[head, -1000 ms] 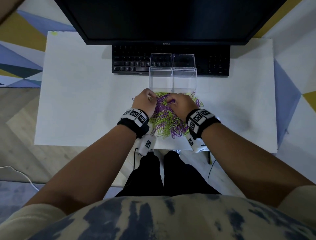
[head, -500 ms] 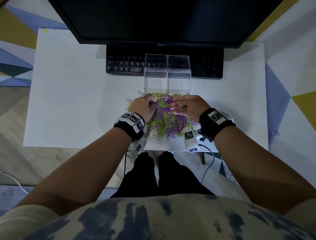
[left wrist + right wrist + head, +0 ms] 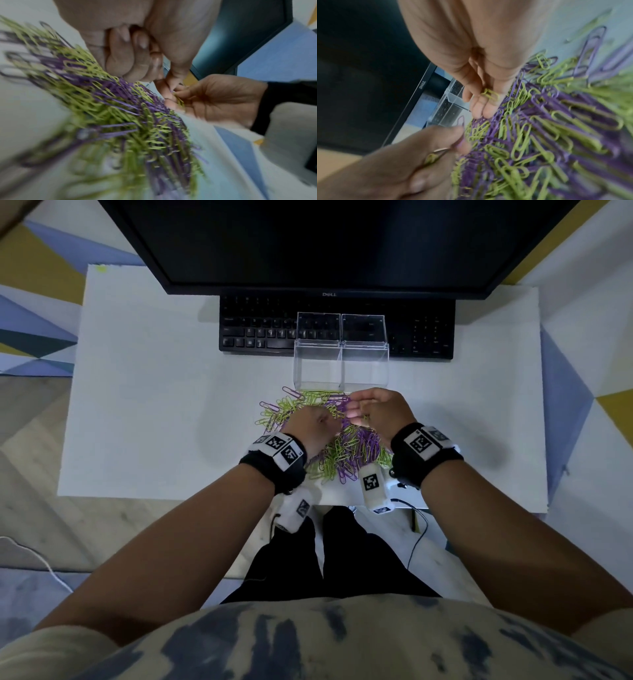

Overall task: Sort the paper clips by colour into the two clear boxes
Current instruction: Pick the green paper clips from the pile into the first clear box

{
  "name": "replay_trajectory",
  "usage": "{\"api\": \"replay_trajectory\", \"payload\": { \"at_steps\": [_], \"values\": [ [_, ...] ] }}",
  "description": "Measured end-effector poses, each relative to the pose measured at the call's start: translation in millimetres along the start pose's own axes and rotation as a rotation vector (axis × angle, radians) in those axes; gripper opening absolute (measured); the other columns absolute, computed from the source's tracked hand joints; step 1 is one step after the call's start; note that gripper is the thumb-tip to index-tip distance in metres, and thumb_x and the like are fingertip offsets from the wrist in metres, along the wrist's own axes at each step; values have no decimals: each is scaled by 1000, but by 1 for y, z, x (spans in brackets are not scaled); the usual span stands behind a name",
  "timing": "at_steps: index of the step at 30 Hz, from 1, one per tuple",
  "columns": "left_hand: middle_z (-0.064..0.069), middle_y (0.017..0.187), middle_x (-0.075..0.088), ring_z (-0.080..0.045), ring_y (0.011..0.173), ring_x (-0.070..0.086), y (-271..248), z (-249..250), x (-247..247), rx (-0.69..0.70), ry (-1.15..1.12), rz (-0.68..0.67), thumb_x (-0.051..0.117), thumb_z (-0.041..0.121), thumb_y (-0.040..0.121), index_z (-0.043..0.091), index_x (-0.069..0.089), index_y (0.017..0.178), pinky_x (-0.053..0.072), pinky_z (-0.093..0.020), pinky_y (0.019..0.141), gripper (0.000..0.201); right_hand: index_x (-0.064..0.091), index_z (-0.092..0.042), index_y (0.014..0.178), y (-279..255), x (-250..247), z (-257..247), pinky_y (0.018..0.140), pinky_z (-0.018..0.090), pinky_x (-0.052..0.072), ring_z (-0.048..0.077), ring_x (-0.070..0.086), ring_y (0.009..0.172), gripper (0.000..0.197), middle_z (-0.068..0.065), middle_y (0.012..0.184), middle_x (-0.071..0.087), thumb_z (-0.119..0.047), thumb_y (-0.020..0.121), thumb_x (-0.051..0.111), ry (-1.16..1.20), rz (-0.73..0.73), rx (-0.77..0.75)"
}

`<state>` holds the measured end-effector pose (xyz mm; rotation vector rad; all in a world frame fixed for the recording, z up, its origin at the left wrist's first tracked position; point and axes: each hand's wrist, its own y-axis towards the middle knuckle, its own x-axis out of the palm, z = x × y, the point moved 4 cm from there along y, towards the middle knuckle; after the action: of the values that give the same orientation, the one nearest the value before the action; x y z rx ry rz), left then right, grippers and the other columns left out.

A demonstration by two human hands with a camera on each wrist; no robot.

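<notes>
A heap of green and purple paper clips (image 3: 329,440) lies on the white table (image 3: 144,392), just in front of two clear boxes (image 3: 340,364) that stand side by side and touch each other. Behind the boxes there is a black keyboard (image 3: 260,330) and a dark monitor (image 3: 325,241).

The left hand (image 3: 313,426) is low over the left part of the heap, with the fingers curled into the palm. In the right wrist view a few green clips (image 3: 430,158) are pressed between these fingers, and a purple clip (image 3: 461,121) stands out at its fingertips — so this hand holds clips in a narrow grip.

The right hand (image 3: 380,409) is a little above the far right edge of the heap, close to the front wall of the right box, with the palm turned to the left. Its thumb presses a small bunch of green clips (image 3: 490,94) against the fingers (image 3: 479,108); the other fingers are almost straight and point down to the heap.

The wrists carry black bands with white marker tags (image 3: 419,445).
</notes>
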<state>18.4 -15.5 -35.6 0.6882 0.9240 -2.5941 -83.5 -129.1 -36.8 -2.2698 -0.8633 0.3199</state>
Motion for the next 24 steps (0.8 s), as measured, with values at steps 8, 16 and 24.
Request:
{"api": "replay_trajectory", "payload": {
  "at_steps": [8, 16, 24],
  "values": [
    [1, 74, 63, -13, 51, 53, 4, -26, -40, -28, 269, 153, 56, 32, 90, 25, 53, 94, 38, -23, 47, 9, 67, -10, 111, 2, 34, -6, 70, 23, 46, 15, 62, 78, 25, 8, 105, 70, -10, 94, 48, -817, -71, -424],
    [-1, 92, 65, -21, 70, 57, 10, -42, -41, -87, 314, 180, 52, 26, 92, 26, 57, 111, 44, -25, 62, 20, 63, -11, 103, 11, 18, 6, 77, 32, 50, 25, 59, 84, 19, 10, 100, 65, -9, 87, 54, -1010, 3, -334],
    [5, 75, 55, -16, 62, 50, 6, -46, -40, -58, 321, 208, 54, 24, 91, 23, 61, 96, 35, -23, 57, 8, 59, -22, 123, 20, 63, -6, 82, 39, 52, 30, 62, 95, 34, 12, 110, 65, -12, 93, 46, -1132, -87, -508]
  ]
}}
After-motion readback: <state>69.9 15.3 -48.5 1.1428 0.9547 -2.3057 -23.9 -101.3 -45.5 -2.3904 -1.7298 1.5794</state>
